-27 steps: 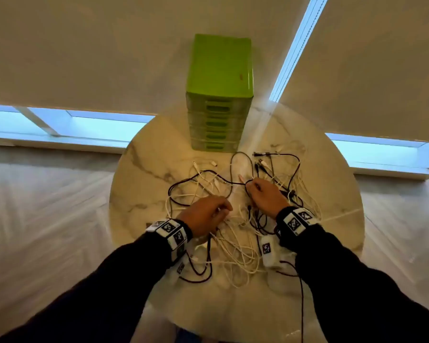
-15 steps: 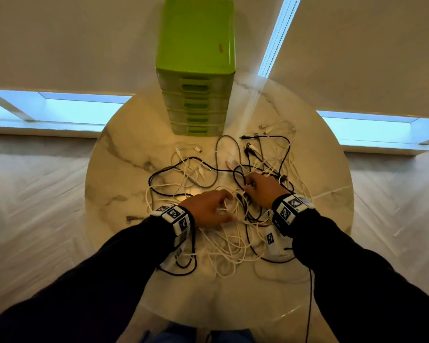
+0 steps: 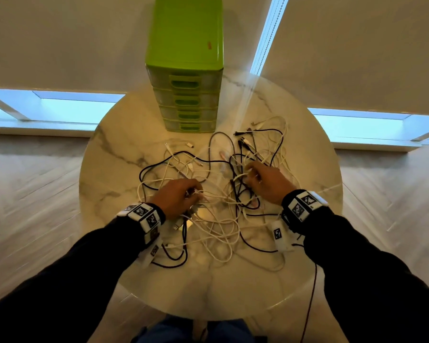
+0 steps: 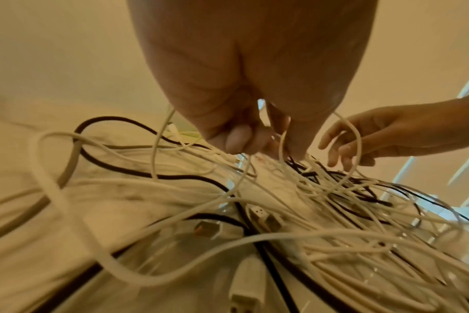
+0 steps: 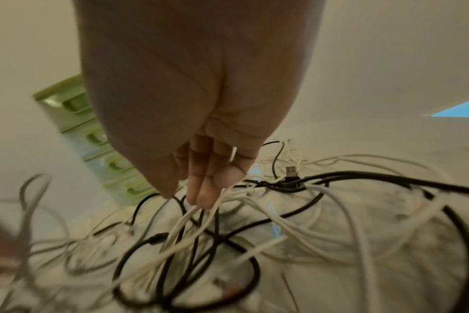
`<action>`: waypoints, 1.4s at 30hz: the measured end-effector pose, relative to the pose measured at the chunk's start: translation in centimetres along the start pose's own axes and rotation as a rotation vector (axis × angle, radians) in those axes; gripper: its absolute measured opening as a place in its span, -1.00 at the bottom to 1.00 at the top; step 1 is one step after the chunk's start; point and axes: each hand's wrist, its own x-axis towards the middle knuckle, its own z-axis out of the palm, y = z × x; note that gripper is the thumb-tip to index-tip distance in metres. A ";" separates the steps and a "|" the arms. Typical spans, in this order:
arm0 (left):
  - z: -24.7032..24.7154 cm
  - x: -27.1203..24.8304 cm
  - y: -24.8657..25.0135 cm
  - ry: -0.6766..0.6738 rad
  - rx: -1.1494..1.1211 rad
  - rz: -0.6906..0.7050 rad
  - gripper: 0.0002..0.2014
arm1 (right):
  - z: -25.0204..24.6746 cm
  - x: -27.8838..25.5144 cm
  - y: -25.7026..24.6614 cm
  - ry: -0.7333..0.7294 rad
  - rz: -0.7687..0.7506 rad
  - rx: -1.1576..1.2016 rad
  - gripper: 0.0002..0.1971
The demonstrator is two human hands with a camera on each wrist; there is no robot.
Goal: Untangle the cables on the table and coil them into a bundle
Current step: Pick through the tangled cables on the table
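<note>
Left hand [image 3: 176, 198] pinching white cables [image 3: 216, 219], right hand [image 3: 268, 183] fingertips among them

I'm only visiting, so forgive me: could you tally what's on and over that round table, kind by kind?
Hands: 2, the left hand and the right hand
Green drawer unit: 1, showing 4 drawers
Tangle of white and black cables: 1 heap; single cables too knotted to count
Round marble table: 1
Total: 5
</note>
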 end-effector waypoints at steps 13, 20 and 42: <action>5.4 -0.1 5.9 -0.138 -0.005 0.232 -0.91 | 5.1 -4.9 4.0 0.016 0.159 -0.402 -0.78; 4.6 -0.8 5.2 0.098 0.151 0.154 -0.80 | 1.8 -4.8 3.8 0.057 0.183 -0.534 -0.78; 2.2 -1.6 10.6 0.284 -0.579 0.093 -0.87 | 0.1 -7.2 -6.9 0.061 -0.134 0.135 -0.83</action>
